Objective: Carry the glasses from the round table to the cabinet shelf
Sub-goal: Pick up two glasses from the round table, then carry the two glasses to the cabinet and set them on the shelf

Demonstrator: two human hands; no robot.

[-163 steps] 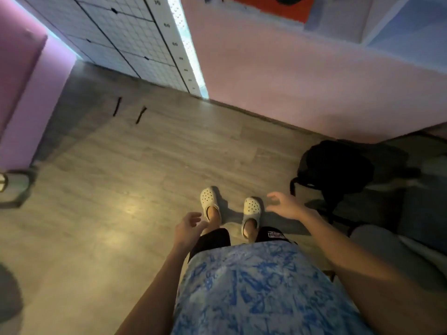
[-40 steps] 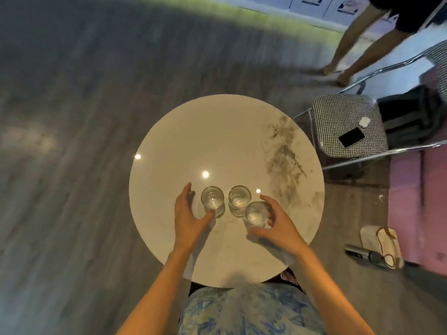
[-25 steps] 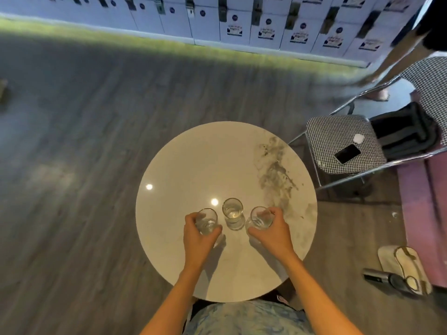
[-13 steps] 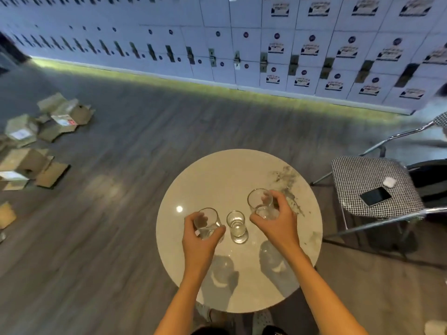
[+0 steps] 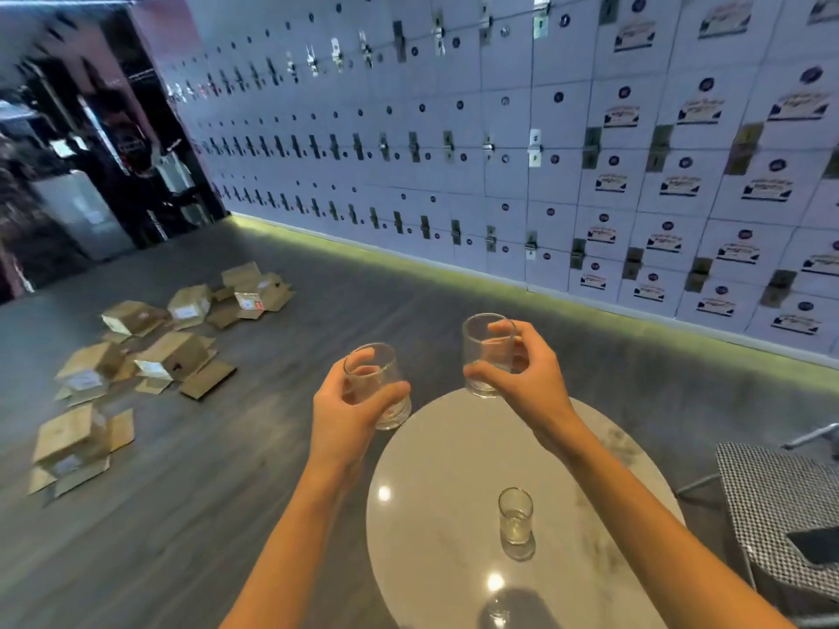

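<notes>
My left hand [image 5: 349,415] grips a clear short glass [image 5: 379,381], held in the air left of the round table's far edge. My right hand [image 5: 529,379] grips a second clear glass [image 5: 486,356] a little higher, above the table's far edge. A third, smaller glass [image 5: 515,515] stands upright on the white marbled round table [image 5: 431,492], between my forearms. No cabinet shelf can be made out.
A wall of white lockers [image 5: 545,152] runs across the back. Several flattened and open cardboard boxes [image 5: 150,356] lie on the dark wood floor at left. A checked chair [image 5: 781,506] with a phone [image 5: 817,544] on it stands right of the table.
Both hands have lifted their glasses off the table and raised them. The view has tilted up toward the lockers; the third glass stays on the table.
</notes>
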